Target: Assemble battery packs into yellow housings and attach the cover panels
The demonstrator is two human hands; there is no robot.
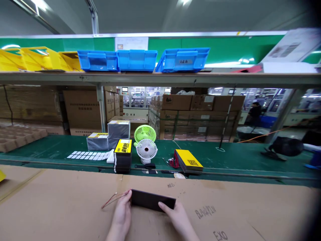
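- Black and thin, a rectangular slab (147, 200) sits in front of the person, over a brown cardboard sheet (75, 201); whether its lower edge touches the cardboard, I cannot tell.
- The hands are apart, clamped on the slab's two ends: the left hand (122, 212) grips the left end, and the right hand (178, 214) grips the right, its thumb across the near face.
- Thin reddish wires (108, 202) stick out to the left beside the left hand.
- Handwriting (220, 235) marks the cardboard, right of the right hand.
- Beyond the cardboard, the green desk (240, 157) carries a black stack (122, 164) with a yellow printed top, and grey wrapped blocks (119, 135) behind it.
- Just right of that stack stands a white fan (146, 150), a lime-green fan (144, 132) behind it.
- Farther right lies a yellow-topped stack (189, 159), a bundle of red wires (174, 161) at its left side.
- Rows of small white pieces (87, 155) lie left of the black stack.
- Blue bins (137, 61) line the shelf (150, 79) above.
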